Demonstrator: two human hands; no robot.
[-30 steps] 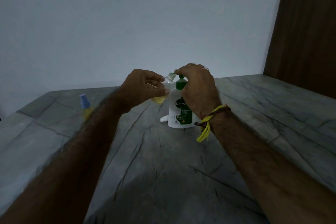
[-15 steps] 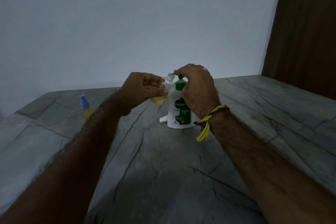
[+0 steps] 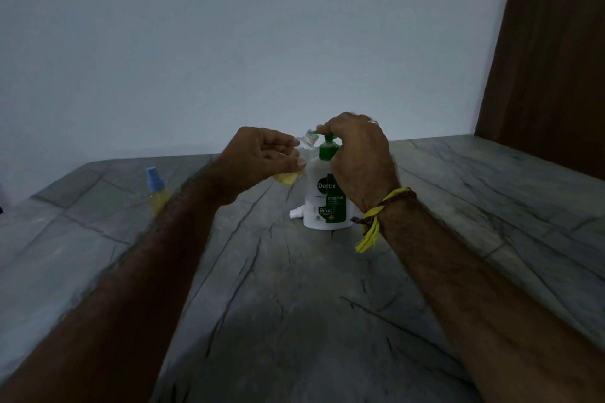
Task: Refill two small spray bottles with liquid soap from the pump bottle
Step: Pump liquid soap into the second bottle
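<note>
Pump bottle (image 3: 324, 203) stands mid-table (image 3: 458, 206). Open spray bottle (image 3: 302, 154) touching its nozzle at 9 o'clock. Capped spray bottle (image 3: 156, 190) well apart, 9 o'clock. Loose sprayer head (image 3: 295, 213) by pump bottle's base, 8 o'clock.

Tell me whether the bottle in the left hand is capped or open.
Open. The small bottle in the left hand shows a bare threaded neck, tilted toward the pump nozzle.

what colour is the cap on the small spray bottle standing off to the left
Light blue cap, on the small yellow-filled spray bottle; the head view shows it.
</note>
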